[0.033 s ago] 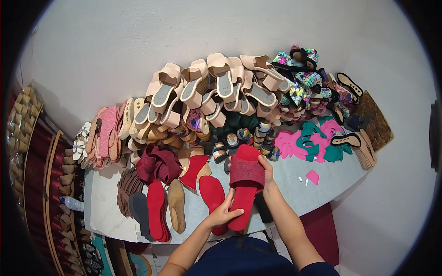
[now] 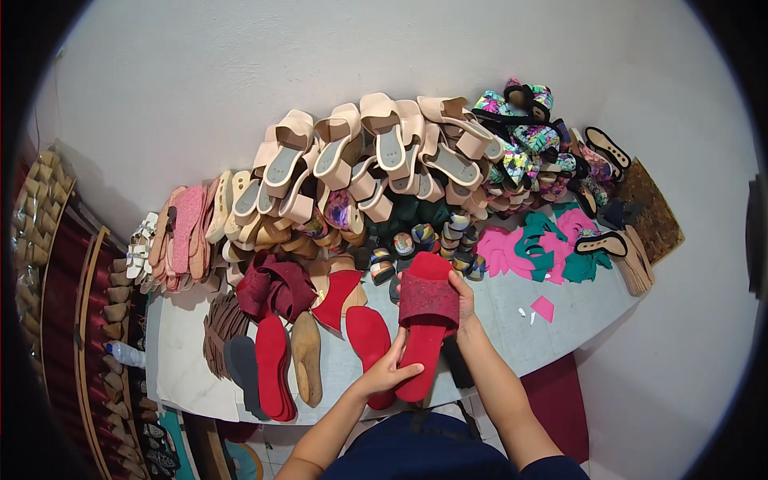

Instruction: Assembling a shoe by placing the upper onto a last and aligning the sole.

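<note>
Between both hands is a red slipper (image 2: 430, 300) with a wide dark-red strap, held tilted above the table's near edge. My left hand (image 2: 390, 370) grips its heel end, thumb lying across the red sole. My right hand (image 2: 464, 304) closes round the right side at the strap, its thumb near the toe end. Under and beside my left hand lies a loose red sole (image 2: 368, 340). Farther left are a wooden shoe last (image 2: 306, 360), a stack of red soles (image 2: 274, 364) and dark grey soles (image 2: 242, 372). Dark-red straps (image 2: 276, 286) are heaped behind them.
Beige heeled sandals (image 2: 384, 144) are piled high along the wall, with patterned shoes (image 2: 524, 136) to their right. Pink and green cut pieces (image 2: 528, 248) lie on the grey table (image 2: 512, 336). A rack of shoe lasts (image 2: 116, 312) stands at the left.
</note>
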Demonstrator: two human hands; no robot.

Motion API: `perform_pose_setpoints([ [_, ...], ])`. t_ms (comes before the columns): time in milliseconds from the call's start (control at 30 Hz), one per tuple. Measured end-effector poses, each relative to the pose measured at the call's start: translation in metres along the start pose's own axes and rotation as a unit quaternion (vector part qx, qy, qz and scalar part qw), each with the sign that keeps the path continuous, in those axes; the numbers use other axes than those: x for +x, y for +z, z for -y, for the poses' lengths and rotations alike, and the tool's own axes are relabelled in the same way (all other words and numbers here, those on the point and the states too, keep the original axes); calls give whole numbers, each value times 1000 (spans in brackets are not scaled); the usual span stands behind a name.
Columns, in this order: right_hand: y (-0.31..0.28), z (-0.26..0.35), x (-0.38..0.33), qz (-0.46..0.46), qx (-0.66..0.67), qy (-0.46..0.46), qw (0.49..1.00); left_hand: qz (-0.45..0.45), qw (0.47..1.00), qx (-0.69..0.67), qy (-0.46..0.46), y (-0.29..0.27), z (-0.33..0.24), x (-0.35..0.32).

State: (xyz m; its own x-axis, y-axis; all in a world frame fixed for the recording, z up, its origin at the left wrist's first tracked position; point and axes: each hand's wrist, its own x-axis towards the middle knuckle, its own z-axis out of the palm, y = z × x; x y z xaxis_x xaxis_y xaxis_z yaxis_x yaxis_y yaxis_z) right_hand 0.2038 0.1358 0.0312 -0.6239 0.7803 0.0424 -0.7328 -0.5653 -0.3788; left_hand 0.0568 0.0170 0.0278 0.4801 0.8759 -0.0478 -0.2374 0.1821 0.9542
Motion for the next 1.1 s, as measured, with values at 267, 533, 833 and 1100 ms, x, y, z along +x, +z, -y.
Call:
perform_pose_setpoints([
  [267, -7, 2, 6, -20, -9, 16, 1000, -1, 1000, 3, 3, -4, -2, 1],
  [533, -8, 2, 13, -42, 11, 21, 999, -26, 995, -101, -9, -3, -1, 7],
  [833, 0, 14, 11, -112, -76, -6, 991, -49, 996, -76, 6, -7, 2, 7],
  [1100, -11, 24, 0, -36, -30, 15, 999, -32, 998, -49, 14, -7, 7, 8],
])
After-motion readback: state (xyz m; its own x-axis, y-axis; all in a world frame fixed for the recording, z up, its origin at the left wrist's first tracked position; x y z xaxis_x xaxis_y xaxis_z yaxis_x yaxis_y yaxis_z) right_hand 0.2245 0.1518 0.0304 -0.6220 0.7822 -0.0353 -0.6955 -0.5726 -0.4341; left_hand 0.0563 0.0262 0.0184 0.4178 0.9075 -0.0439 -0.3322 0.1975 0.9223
